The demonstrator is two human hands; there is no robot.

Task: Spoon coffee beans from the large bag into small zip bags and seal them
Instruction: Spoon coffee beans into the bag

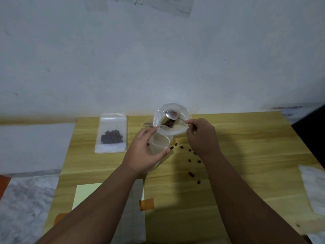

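Note:
My left hand (pixel 146 152) grips a clear plastic bag (pixel 173 110) and holds its mouth open above the wooden table (pixel 246 138). Dark coffee beans (pixel 169 123) lie inside that bag. My right hand (pixel 202 136) pinches the handle of a metal spoon (pixel 171 114), whose bowl sits inside the bag's mouth just above the beans. A small zip bag (pixel 111 132) with a clump of beans in it lies flat to the left. Whether the held bag is the large one or a small one is unclear.
Several loose beans (pixel 190 161) lie scattered on the table under my right wrist. A white packet (pixel 314 189) lies at the right edge, a pale yellow sheet (pixel 84 192) and grey strip near the front. A white wall stands right behind the table.

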